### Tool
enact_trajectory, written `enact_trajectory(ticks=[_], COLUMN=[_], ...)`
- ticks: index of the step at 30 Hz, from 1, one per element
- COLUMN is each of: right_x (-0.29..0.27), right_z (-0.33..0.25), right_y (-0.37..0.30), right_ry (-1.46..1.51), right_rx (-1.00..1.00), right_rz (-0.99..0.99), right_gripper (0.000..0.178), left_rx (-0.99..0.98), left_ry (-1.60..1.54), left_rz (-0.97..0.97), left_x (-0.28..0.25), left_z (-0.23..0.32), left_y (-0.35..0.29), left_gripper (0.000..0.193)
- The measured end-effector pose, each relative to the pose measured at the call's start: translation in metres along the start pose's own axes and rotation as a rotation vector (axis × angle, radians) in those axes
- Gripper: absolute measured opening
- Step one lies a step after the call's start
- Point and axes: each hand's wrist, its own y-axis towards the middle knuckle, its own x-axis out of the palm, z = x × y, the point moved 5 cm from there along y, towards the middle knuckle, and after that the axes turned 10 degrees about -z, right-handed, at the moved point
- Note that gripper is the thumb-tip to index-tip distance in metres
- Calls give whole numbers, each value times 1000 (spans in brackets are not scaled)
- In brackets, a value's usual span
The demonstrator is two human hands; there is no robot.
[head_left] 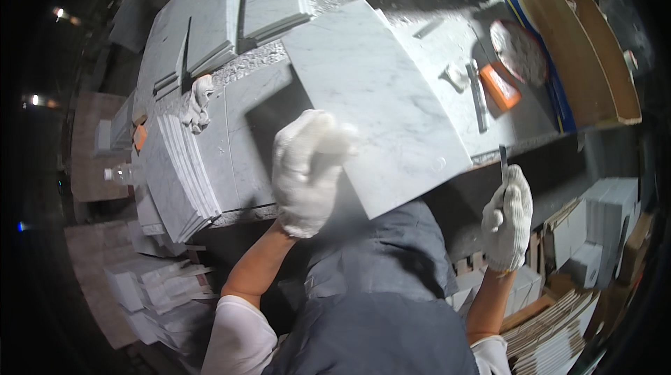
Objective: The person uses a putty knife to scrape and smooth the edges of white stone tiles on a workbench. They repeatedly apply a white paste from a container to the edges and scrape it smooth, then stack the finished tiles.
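Note:
A large white marble tile point(381, 99) with grey veins lies in front of me, its near corner reaching past the table's front edge. My left hand point(307, 169), in a white knit glove, is over the tile's left edge; motion smears its fingers, and whether they touch the stone cannot be told. Off to the right, beyond the table edge, my gloved right hand point(509, 225) is closed around a narrow metal blade point(503, 160) that points up and away from me. The blade's handle is hidden in the fist.
Stacked tiles point(183, 172) stand at the table's left, below a crumpled glove point(198, 104). More tiles point(276, 1) lie behind. On the right are an orange block point(499, 87), a metal bar point(479, 99), a round dish point(518, 52) and a long cardboard box point(583, 46).

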Motion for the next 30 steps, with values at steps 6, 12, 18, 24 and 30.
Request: enact_trajectory(ticks=[6,12,18,24,30], right_x=[-1,8,6,-32,-79], right_z=[5,-5,-9,-15,-44], right_y=[3,2,11,54,127], right_ry=[34,83,50,92,-289], right_rx=[19,45,37,-116,-245], right_rz=[-65,-89,8,-19,120], right_gripper=[46,43,41,47,44], left_rx=[-668,-714,-789,-734,-615], left_ry=[-98,106,178,196,298], left_rz=[307,382,344,296,466], left_x=[-55,-104,-106,-110,-110], left_z=[-105,-209,-217,-210,-142], left_y=[-31,-77,-96,-98,-123], left_gripper=[40,44,50,59,59])
